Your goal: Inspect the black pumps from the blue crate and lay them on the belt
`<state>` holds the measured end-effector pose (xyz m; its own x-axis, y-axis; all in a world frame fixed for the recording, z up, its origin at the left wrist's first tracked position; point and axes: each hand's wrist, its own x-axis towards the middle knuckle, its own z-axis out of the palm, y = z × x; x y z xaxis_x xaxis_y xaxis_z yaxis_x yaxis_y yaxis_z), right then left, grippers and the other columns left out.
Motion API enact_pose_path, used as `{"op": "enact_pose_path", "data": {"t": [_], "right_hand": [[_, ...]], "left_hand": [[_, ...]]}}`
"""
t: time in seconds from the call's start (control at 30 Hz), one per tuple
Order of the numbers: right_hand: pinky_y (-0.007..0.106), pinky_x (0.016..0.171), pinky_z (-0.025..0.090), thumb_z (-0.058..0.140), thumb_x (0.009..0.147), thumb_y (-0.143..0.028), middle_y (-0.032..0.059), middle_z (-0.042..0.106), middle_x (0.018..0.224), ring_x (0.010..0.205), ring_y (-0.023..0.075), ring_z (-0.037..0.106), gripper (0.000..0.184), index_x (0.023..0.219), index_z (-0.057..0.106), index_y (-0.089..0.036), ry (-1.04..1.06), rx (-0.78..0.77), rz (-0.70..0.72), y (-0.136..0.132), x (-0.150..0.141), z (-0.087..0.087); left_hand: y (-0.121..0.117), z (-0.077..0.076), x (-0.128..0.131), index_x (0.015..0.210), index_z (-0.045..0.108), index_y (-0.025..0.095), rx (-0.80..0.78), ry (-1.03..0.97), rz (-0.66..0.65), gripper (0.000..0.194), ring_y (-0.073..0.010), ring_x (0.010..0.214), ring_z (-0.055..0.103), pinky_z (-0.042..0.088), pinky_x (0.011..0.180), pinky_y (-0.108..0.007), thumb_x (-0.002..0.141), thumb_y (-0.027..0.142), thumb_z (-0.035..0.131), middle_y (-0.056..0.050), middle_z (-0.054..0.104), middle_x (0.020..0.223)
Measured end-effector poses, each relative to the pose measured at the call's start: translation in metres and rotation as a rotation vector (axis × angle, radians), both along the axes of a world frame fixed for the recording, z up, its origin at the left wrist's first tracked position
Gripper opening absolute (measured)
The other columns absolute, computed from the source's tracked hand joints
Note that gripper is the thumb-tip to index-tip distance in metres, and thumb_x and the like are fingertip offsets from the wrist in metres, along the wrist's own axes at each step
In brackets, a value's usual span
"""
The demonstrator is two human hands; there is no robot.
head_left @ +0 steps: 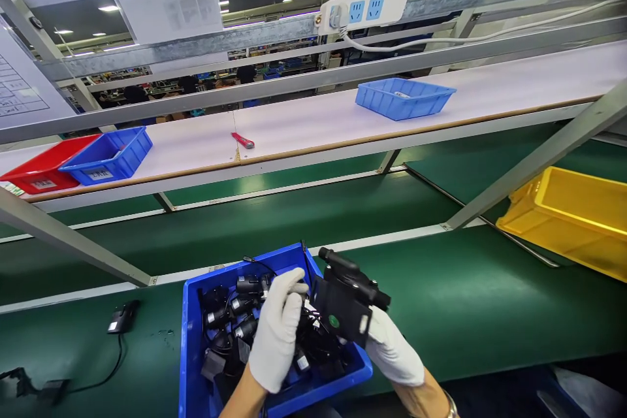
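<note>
Both my hands wear white gloves and hover over a blue bin (192, 366) full of several black plastic parts with cables (230, 320). My right hand (392, 349) grips a black plastic device (345, 297) with a green dot sticker, holding it above the bin's right corner. My left hand (279, 333) is curled, its fingertips touching the left edge of that same device.
A yellow bin (568, 215) sits at the right on the green belt (465, 287). On the white shelf (313, 121) lie a light blue tray (401, 98), a red knife (243, 140), and blue (110, 155) and red bins (44, 166). A black cable adapter (122, 319) lies left. Metal struts cross.
</note>
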<state>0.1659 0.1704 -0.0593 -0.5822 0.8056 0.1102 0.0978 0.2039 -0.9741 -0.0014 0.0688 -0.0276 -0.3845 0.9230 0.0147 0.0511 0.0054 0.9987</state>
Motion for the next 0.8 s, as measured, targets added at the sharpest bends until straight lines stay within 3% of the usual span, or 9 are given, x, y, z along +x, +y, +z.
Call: {"op": "enact_pose_path", "data": {"t": [0.13, 0.2, 0.3, 0.37, 0.5, 0.57, 0.63, 0.73, 0.8], "right_hand": [[0.043, 0.087, 0.063, 0.066, 0.088, -0.065, 0.0082, 0.08, 0.108, 0.093, 0.0301, 0.076, 0.057, 0.13, 0.068, -0.026, -0.142, -0.137, -0.098, -0.004, -0.011, 0.021], [0.039, 0.072, 0.063, 0.056, 0.094, -0.067, 0.0063, 0.08, 0.089, 0.072, 0.0254, 0.073, 0.061, 0.135, 0.066, -0.023, -0.146, -0.199, -0.084, -0.007, -0.008, 0.03], [0.036, 0.061, 0.059, 0.038, 0.102, -0.068, 0.0054, 0.075, 0.071, 0.056, 0.0208, 0.066, 0.066, 0.132, 0.068, -0.017, -0.021, -0.302, 0.002, -0.007, 0.005, 0.037], [0.035, 0.06, 0.059, 0.039, 0.102, -0.067, 0.0066, 0.075, 0.072, 0.057, 0.0196, 0.065, 0.064, 0.124, 0.073, -0.017, 0.033, -0.334, -0.023, -0.005, 0.014, 0.04], [0.034, 0.047, 0.054, 0.048, 0.095, -0.07, 0.0098, 0.079, 0.09, 0.058, 0.021, 0.067, 0.06, 0.117, 0.076, -0.021, -0.071, -0.234, -0.21, -0.004, 0.015, 0.046], [0.036, 0.052, 0.058, 0.062, 0.085, -0.071, 0.0092, 0.079, 0.104, 0.069, 0.0257, 0.073, 0.061, 0.128, 0.071, -0.028, -0.249, -0.07, -0.254, -0.006, 0.007, 0.053], [0.042, 0.066, 0.063, 0.074, 0.076, -0.066, 0.0073, 0.078, 0.112, 0.086, 0.0307, 0.076, 0.067, 0.134, 0.065, -0.033, -0.403, 0.088, -0.237, -0.009, -0.003, 0.062], [0.047, 0.081, 0.063, 0.077, 0.074, -0.061, 0.0079, 0.078, 0.112, 0.097, 0.0337, 0.076, 0.061, 0.126, 0.065, -0.031, -0.404, 0.189, -0.25, -0.013, -0.011, 0.081], [0.05, 0.083, 0.062, 0.074, 0.075, -0.064, 0.0101, 0.079, 0.108, 0.098, 0.0358, 0.076, 0.054, 0.116, 0.069, -0.029, -0.308, 0.236, -0.295, -0.014, -0.009, 0.097]], "left_hand": [[0.015, -0.005, 0.018, 0.158, 0.038, 0.027, 0.009, -0.242, -0.08, 0.084, -0.0294, 0.131, 0.059, 0.051, 0.109, -0.043, 0.089, 0.063, 0.069, -0.013, 0.055, 0.153], [0.024, -0.016, 0.019, 0.146, 0.055, 0.021, -0.019, -0.506, -0.097, 0.075, -0.0245, 0.095, 0.073, 0.061, 0.076, -0.035, 0.091, 0.072, 0.057, -0.014, 0.075, 0.118], [0.036, -0.03, 0.013, 0.129, 0.067, 0.014, -0.042, -0.962, -0.304, 0.08, -0.0093, 0.035, 0.045, 0.031, 0.034, -0.019, 0.095, 0.08, 0.037, -0.001, 0.062, 0.055], [0.04, -0.033, 0.009, 0.134, 0.064, 0.017, 0.001, -1.142, -0.411, 0.067, -0.0031, 0.029, 0.029, 0.018, 0.03, -0.015, 0.096, 0.071, 0.047, 0.002, 0.061, 0.055], [0.047, -0.025, 0.012, 0.137, 0.063, 0.02, 0.03, -1.108, -0.391, 0.062, -0.0004, 0.031, 0.034, 0.019, 0.028, -0.014, 0.097, 0.065, 0.051, -0.009, 0.076, 0.09], [0.046, -0.015, 0.019, 0.136, 0.064, 0.017, 0.039, -0.93, -0.314, 0.071, -0.0066, 0.04, 0.051, 0.036, 0.033, -0.018, 0.098, 0.072, 0.041, -0.013, 0.077, 0.096], [0.041, 0.0, 0.021, 0.139, 0.063, 0.019, 0.07, -0.717, -0.245, 0.068, -0.0173, 0.072, 0.072, 0.06, 0.062, -0.027, 0.098, 0.07, 0.046, -0.014, 0.077, 0.114], [0.041, 0.033, 0.006, 0.151, 0.053, 0.026, 0.136, -0.362, -0.338, 0.074, -0.0295, 0.135, 0.058, 0.044, 0.118, -0.043, 0.089, 0.066, 0.066, -0.01, 0.059, 0.15], [0.057, 0.049, -0.013, 0.155, 0.048, 0.027, 0.146, -0.261, -0.529, 0.093, -0.0358, 0.143, 0.05, 0.039, 0.121, -0.051, 0.081, 0.082, 0.061, -0.011, 0.051, 0.159]]}}
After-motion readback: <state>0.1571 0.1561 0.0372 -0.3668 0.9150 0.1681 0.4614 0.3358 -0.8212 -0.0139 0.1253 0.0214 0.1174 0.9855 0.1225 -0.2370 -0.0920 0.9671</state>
